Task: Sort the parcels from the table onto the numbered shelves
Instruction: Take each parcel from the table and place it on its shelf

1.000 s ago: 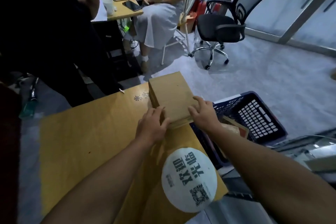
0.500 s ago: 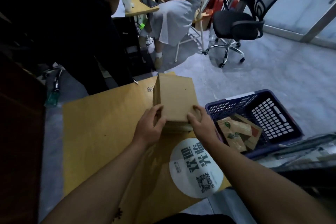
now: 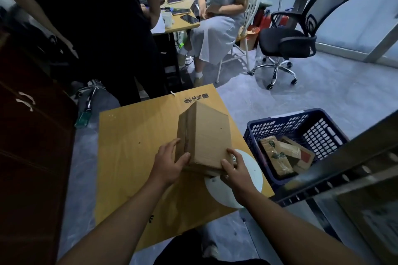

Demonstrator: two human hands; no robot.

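Together, left hand (image 3: 170, 163) and right hand (image 3: 235, 171) clasp the parcel (image 3: 206, 135) edges.

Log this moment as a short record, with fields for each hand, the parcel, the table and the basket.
left hand: grips the near left corner of the cardboard parcel
right hand: holds the parcel's near right corner
cardboard parcel: plain brown, over the table, long side pointing away
table: yellow top with a white round sticker
basket: blue, right of the table, wrapped packets inside
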